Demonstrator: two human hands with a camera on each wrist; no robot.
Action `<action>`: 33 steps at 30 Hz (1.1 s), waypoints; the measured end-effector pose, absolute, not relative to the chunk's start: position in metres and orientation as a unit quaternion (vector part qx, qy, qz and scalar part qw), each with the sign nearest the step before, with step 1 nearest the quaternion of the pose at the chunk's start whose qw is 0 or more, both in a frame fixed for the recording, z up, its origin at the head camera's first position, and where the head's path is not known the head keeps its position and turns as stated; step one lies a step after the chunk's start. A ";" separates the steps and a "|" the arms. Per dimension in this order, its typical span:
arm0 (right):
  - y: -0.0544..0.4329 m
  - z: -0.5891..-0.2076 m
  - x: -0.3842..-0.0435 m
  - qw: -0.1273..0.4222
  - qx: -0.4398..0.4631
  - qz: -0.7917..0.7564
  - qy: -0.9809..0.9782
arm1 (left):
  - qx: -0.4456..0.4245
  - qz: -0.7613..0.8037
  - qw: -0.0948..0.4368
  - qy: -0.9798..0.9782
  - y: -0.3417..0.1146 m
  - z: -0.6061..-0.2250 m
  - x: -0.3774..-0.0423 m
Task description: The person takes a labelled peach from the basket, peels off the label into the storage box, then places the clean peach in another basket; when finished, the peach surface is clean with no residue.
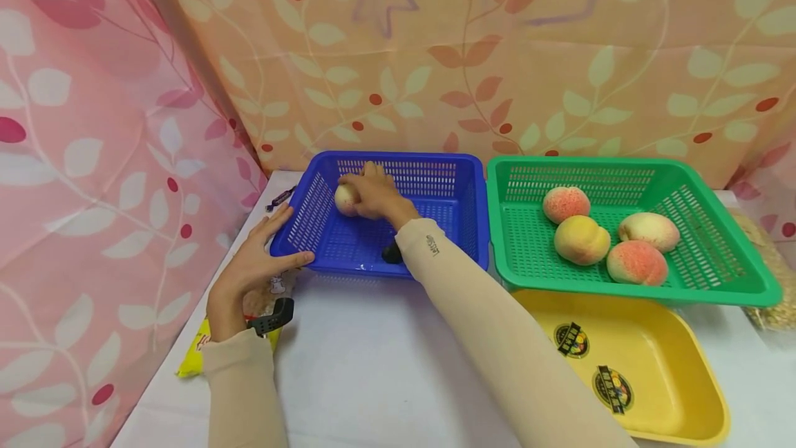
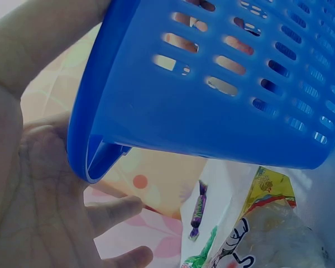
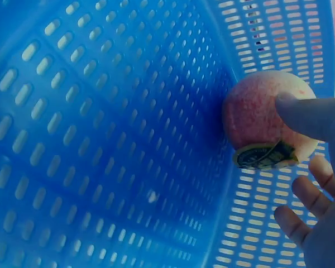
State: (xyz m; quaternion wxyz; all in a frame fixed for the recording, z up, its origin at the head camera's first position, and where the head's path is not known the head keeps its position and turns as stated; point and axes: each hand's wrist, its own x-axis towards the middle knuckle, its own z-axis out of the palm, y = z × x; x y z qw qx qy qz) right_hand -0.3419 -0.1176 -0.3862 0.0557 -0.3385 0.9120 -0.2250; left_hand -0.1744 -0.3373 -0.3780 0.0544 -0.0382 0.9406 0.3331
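Note:
In the head view my right hand (image 1: 375, 196) is inside the blue basket (image 1: 457, 216), holding a pale peach (image 1: 345, 200) near its left side. From the right wrist, the thumb lies on this pink-blushed peach (image 3: 262, 120), which carries a dark label, and several fingers (image 3: 310, 195) show below it. My left hand (image 1: 253, 265) touches the basket's front left corner, thumb along the rim and fingers spread against the outside. The left wrist view shows the blue rim (image 2: 81, 128) between thumb and palm, with other fingers extended underneath.
Right of the blue basket, a green basket (image 1: 715, 247) holds several peaches (image 1: 582, 240). A yellow tray (image 1: 671, 365) with labels stands in front. A wrapped candy (image 1: 281, 198) and yellow packet (image 1: 197, 351) lie at the left. A black object (image 1: 392, 252) is beside the right cuff.

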 end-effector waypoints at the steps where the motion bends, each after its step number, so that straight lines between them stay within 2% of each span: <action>1: -0.117 -0.387 -0.342 0.055 -0.335 -0.234 0.911 | -0.038 0.334 0.056 0.940 -0.337 -0.378 -0.174; 26: -0.103 -0.390 -0.350 0.111 -0.318 -0.293 0.895 | -0.022 0.349 0.053 0.935 -0.337 -0.379 -0.178; 33: -0.096 -0.378 -0.352 0.094 -0.319 -0.285 0.899 | -0.027 0.355 0.057 0.933 -0.337 -0.380 -0.177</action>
